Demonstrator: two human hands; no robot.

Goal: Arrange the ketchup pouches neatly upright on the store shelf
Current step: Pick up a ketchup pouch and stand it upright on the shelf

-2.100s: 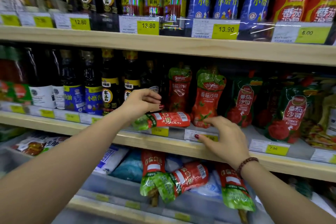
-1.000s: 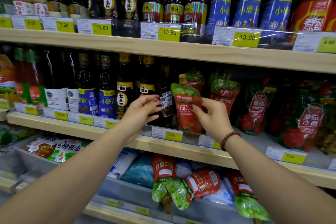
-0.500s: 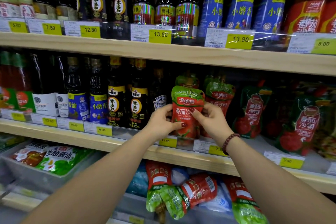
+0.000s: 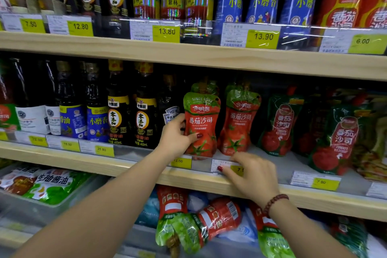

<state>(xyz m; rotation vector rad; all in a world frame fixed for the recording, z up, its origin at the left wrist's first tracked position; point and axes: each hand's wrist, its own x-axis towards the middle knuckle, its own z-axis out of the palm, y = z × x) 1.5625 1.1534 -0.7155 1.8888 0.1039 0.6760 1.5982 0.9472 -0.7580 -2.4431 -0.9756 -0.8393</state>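
In the head view, dark sauce bottles (image 4: pixel 144 119) are standing just left of the ketchup pouch (image 4: pixel 204 119), and a 2nd pouch (image 4: pixel 238 119) is standing just right. The ketchup pouch is standing upright on the middle shelf (image 4: pixel 125 165), green top up. The left hand (image 4: pixel 174 134) is gripping its left edge. The right hand (image 4: pixel 254 174) is resting relaxed on a price tag (image 4: pixel 218 164), holding nothing.

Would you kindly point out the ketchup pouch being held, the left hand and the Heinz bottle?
ketchup pouch (image 4: pixel 202 120): head view, red front panel at the lettering.
left hand (image 4: pixel 174 139): head view, back of the hand.
Heinz bottle (image 4: pixel 171 113): head view, white label.
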